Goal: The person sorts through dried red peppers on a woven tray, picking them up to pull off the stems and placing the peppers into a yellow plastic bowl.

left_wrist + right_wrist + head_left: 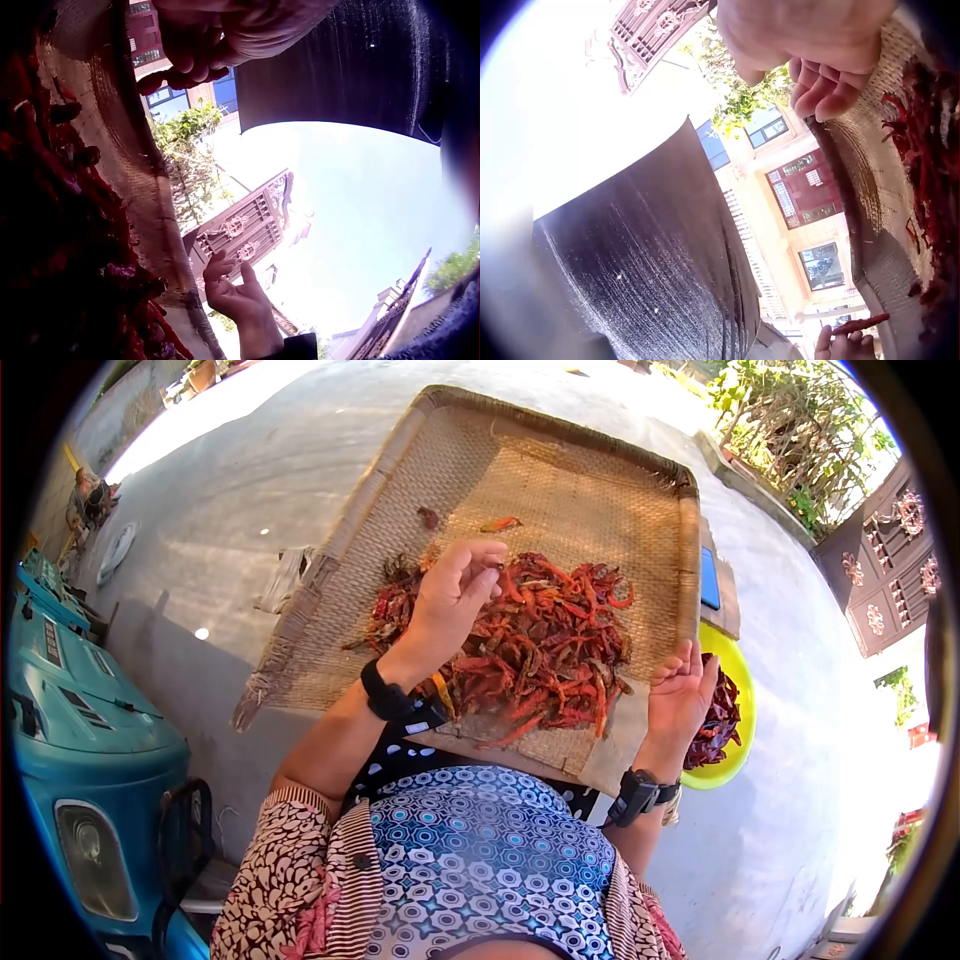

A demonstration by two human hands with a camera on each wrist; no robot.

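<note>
My left hand (pixel 445 605) is raised over the pile of dried red chilies (pixel 540 650) on the woven tray (pixel 590 490). Its fingers pinch one dried chili (pixel 184 79), which also sticks out past the fingertips in the right wrist view. At the tray's right edge, my right hand (pixel 678 700) has its palm turned up, fingers loosely bent and nothing in them. Beside that hand stands a yellow-green basin (pixel 737 765) with dark red chilies (pixel 716 732) in it, partly hidden by the hand. A lone orange chili (pixel 500 524) lies above the pile.
A blue flat object (pixel 710 578) rests on cardboard (pixel 722 610) right of the tray. To the left stands a teal vehicle (pixel 90 730). The tray has a raised rim, and concrete floor (pixel 230 560) surrounds it.
</note>
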